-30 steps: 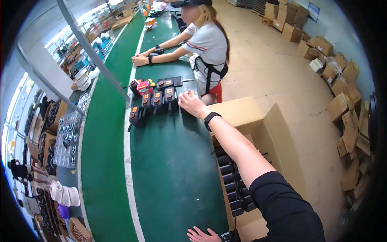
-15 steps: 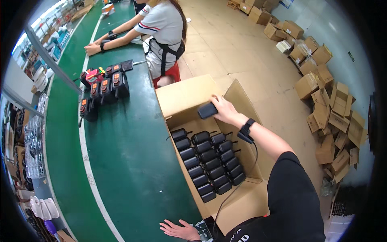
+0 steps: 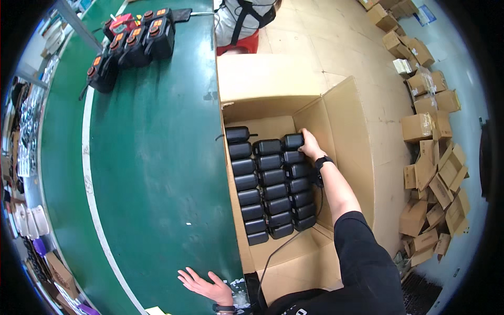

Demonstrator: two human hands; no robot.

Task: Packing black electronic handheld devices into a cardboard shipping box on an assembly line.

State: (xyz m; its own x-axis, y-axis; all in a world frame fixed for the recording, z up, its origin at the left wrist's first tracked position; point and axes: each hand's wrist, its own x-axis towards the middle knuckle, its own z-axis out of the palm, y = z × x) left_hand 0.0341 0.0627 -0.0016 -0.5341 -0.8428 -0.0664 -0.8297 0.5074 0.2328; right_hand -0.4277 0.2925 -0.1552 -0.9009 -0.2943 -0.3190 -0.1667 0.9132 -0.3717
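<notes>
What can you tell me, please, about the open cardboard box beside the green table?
The cardboard box is plain brown, its top open, beside the right edge of the green table. Its far flap and right flap are folded outward. Inside, rounded black units are lined up in three rows. The right hand reaches in, holding the black unit at the far end of the right row. A dark cable crosses over its near end. Whether it touches the table is unclear.

The table (image 3: 157, 173) is deep green with a white stripe (image 3: 87, 157). The cases (image 3: 271, 177) are plain black, the cardboard box (image 3: 349, 142) tan. The gadgets (image 3: 164, 44) are black with orange patches. The stool (image 3: 251, 40) is bright red; the sleeve (image 3: 365, 244) and wristband (image 3: 322, 161) are black.
</notes>
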